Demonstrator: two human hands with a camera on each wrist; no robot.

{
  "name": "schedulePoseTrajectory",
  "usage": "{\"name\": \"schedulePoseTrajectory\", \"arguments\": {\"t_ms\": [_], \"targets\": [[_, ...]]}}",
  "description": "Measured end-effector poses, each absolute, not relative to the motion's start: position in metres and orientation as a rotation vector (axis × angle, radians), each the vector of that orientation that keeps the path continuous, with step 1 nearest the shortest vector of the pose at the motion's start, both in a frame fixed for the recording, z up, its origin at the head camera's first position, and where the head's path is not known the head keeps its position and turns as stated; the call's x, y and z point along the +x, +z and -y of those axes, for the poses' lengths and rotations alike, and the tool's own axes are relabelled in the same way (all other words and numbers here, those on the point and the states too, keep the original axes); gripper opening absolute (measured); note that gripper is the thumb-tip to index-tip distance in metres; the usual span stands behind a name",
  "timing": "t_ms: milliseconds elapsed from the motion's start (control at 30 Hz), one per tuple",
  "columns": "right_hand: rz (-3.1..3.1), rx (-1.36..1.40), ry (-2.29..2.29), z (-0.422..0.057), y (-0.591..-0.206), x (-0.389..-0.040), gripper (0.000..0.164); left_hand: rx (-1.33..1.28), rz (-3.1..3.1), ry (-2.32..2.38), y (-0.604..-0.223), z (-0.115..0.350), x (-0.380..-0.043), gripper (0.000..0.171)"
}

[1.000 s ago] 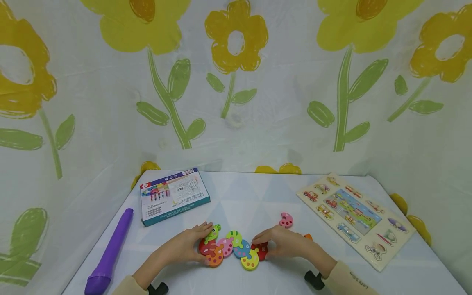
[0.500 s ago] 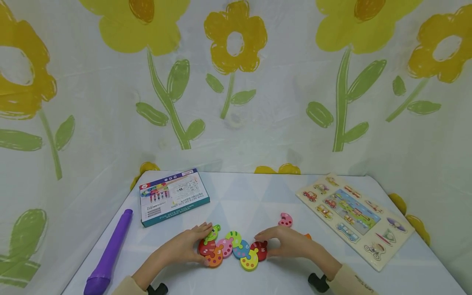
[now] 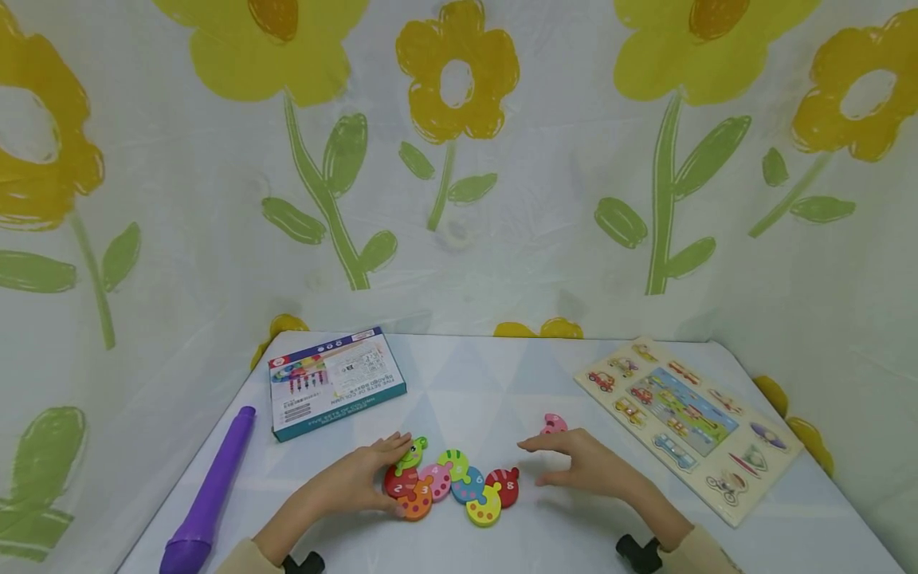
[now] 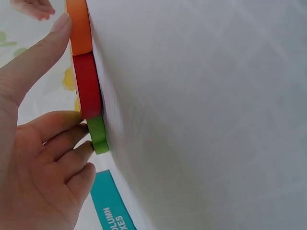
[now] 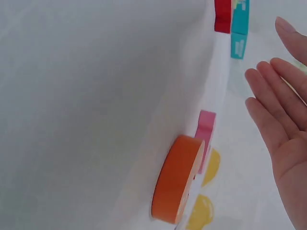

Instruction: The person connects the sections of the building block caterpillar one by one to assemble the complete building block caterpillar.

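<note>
A wooden caterpillar puzzle (image 3: 468, 485) of several joined, numbered pieces lies on the white table, its green head (image 3: 411, 457) at the left end. My left hand (image 3: 358, 477) grips this end: the thumb lies against the orange piece (image 4: 80, 28), while fingertips reach the red piece (image 4: 87, 86) and green edge. Just right of the chain's dark red end piece (image 3: 505, 485), my right hand (image 3: 591, 464) is apart from it, fingers extended and holding nothing. Beyond that hand lies a loose pink piece (image 3: 552, 422), partly covered by it. A loose orange piece (image 5: 177, 179) shows in the right wrist view.
At the back left lies a flat printed box (image 3: 339, 384) with a teal side. A purple microphone-shaped toy (image 3: 213, 490) lies along the left edge. On the right is a wooden picture board (image 3: 688, 426) with vehicles. Flower-printed cloth (image 3: 531, 239) hangs behind the table.
My right hand has let go of the caterpillar's dark red end piece and moved right, its fingers spreading. My left hand stays at the head end.
</note>
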State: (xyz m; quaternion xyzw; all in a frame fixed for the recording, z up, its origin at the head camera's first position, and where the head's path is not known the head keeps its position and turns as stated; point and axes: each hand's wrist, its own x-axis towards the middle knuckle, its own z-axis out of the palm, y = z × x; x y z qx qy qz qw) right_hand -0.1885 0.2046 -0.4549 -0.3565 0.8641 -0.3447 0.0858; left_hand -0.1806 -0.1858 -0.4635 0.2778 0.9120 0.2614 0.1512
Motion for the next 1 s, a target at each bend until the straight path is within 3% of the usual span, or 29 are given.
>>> {"name": "schedulePoseTrajectory", "arguments": {"t_ms": [333, 1000], "targets": [[-2.648, -0.926, -1.123, -0.226, -0.449, -0.19, 0.044, 0.844, -2.579, 0.872, -0.466, 0.19, -0.183, 0.088], [-2.918, -0.499, -1.036, -0.236, -0.461, -0.204, 0.044, 0.725, -2.604, 0.983, -0.469, 0.188, -0.179, 0.09]]}}
